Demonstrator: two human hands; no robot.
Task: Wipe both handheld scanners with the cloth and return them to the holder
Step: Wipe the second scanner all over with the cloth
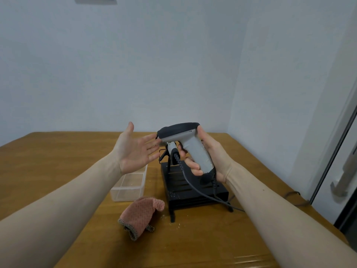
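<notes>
Above table (212, 238), fingers (190, 163) (right) wrap scanner (190, 146).

Both my bare forearms reach forward. My left hand (135, 149) is raised palm-up and tilted inward, its fingers (152, 146) straight and spread, thumb pointing up. My right hand (208, 155) is upright, thumb on top, fingers curled round the scanner (191, 144) grip.

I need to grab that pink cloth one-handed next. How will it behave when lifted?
The cloth lies crumpled in soft folds on the table, so it is probably floppy and will droop from the hand. It looks thin and waffle-textured, so likely light and easy to pinch, not slippery.
</notes>
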